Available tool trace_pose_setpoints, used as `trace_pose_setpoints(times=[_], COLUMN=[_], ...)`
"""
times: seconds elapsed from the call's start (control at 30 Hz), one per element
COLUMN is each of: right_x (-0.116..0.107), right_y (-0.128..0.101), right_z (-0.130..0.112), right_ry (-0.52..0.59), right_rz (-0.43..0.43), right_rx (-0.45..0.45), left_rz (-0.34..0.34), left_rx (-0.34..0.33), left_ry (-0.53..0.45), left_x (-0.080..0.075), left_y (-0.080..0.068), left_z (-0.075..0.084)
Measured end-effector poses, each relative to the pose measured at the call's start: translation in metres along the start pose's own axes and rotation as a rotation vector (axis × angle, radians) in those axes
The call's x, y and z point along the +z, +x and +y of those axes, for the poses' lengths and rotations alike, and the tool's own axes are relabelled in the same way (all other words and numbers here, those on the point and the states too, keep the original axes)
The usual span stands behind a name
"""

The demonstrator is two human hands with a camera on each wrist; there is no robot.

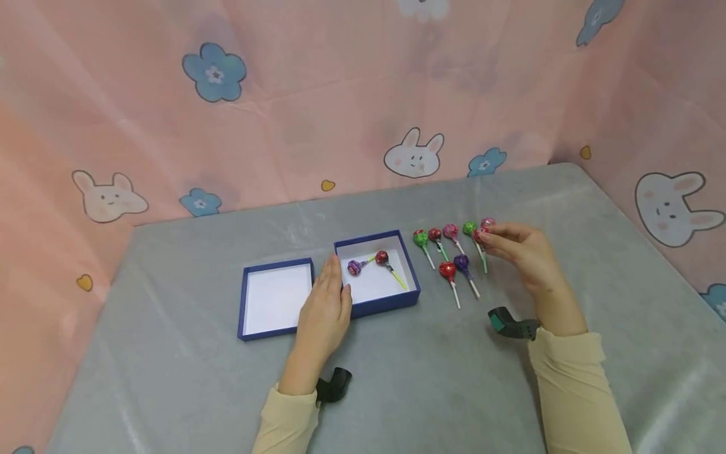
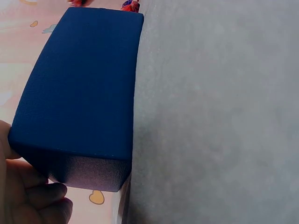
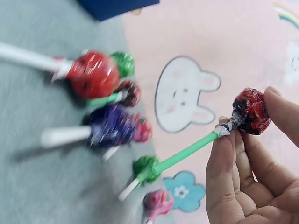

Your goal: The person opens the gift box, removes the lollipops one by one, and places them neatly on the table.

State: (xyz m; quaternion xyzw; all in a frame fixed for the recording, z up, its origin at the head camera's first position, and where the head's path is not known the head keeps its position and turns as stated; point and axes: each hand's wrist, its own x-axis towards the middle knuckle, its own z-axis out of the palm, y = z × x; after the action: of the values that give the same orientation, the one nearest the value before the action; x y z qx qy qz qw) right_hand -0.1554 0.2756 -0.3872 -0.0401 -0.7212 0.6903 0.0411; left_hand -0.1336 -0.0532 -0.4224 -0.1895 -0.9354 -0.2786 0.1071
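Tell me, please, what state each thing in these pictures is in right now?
Blue box: open, holding two lollipops.
Lid: off, lying inner side up to the left of the box.
Left hand: resting against the box's left wall.
Right hand: pinching a red lollipop.
Red lollipop: wrapped, lifted off the table.
Loose lollipops: wrapped, lying on the table.
Table: covered in grey cloth.
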Motion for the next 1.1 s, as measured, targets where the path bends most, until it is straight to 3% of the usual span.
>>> trace_pose_setpoints(times=[0.2, 0.53, 1.1], right_x=[-0.004, -0.007, -0.012], right_y=[0.000, 0.002, 0.006], right_z=[0.004, 0.012, 0.031], right_ry=[-0.181, -0.363, -0.427], right_rz=[0.040, 0.023, 0.034], right_rx=[0.034, 0.136, 0.200], left_rz=[-0.008, -0.023, -0.025], left_rx=[-0.008, -0.022, -0.026], left_ry=[-0.002, -0.003, -0.004], left_x=[0.000, 0.001, 0.001], left_y=[0.000, 0.001, 0.001], left_z=[0.000, 0.000, 0.000])
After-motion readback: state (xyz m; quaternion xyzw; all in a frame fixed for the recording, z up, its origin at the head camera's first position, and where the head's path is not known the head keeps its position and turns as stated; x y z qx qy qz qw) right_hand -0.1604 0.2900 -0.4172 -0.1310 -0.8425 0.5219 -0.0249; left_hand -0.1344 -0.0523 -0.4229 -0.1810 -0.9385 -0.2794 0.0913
